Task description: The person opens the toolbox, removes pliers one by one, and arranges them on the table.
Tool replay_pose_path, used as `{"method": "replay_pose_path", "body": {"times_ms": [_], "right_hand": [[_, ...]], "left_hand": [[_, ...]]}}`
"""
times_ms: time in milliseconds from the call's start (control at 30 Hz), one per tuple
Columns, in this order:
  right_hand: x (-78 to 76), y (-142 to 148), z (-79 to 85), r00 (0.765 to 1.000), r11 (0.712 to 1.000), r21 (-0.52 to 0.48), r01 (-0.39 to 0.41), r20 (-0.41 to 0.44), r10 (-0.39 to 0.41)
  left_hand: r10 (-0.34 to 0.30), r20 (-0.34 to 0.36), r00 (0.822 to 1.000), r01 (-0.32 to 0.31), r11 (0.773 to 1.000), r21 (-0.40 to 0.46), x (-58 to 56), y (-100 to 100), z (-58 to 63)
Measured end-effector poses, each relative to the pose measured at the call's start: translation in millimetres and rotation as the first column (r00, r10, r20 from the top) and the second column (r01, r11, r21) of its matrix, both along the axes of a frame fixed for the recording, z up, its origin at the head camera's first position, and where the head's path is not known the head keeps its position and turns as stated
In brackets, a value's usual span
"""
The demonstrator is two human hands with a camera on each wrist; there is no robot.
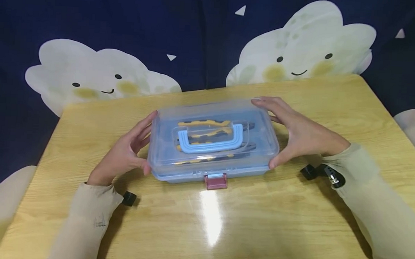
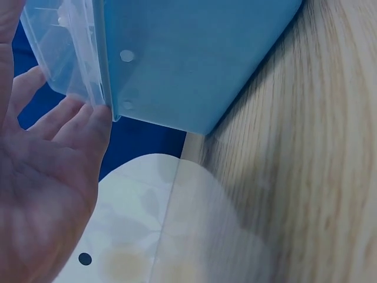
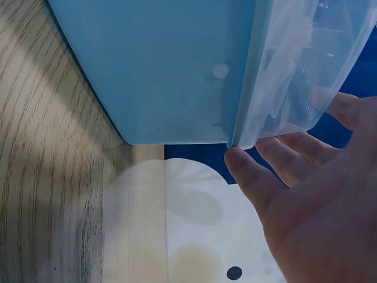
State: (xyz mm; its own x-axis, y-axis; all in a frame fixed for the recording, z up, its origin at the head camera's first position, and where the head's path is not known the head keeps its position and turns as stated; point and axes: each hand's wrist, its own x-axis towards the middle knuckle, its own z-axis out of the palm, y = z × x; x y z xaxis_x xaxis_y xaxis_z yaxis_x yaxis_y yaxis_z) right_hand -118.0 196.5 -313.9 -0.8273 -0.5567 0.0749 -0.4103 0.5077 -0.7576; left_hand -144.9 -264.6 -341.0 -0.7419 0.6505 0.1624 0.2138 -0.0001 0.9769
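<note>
A light blue plastic toolbox [image 1: 212,167] with a clear lid stands on the table, its lid down. On the lid a blue carrying handle [image 1: 210,147] lies flat, and a dark red latch [image 1: 216,182] shows at the front. Through the lid several yellow-and-black tools [image 1: 204,123] are visible; their exact kind is blurred. My left hand [image 1: 125,156] grips the left end, thumb near the front corner, fingertips at the lid's edge [image 2: 76,109]. At the right end my right hand [image 1: 295,130] holds the box likewise, its fingers [image 3: 294,150] along the lid rim.
The wooden table [image 1: 265,226] extends around the box on all sides. Behind it hangs a dark blue curtain [image 1: 136,16] with smiling clouds. A black strap device [image 1: 326,175] is on the right wrist, and a small black block [image 1: 129,198] is at the left wrist.
</note>
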Motion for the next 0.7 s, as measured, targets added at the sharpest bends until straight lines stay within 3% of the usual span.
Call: {"method": "replay_pose_path", "body": {"times_ms": [333, 700], "right_hand": [[4.3, 2.3, -0.3, 1.0, 1.0, 0.009, 0.014, -0.006, -0.014], [3.0, 0.6, -0.4, 1.0, 1.0, -0.009, 0.007, -0.01, -0.007]], "left_hand": [[0.026, -0.009, 1.0, -0.027, 0.998, -0.051, 2.3, 1.8, 2.0], [0.032, 0.003, 0.999, -0.032, 0.999, -0.041, 3.3, 3.0, 2.6]]}}
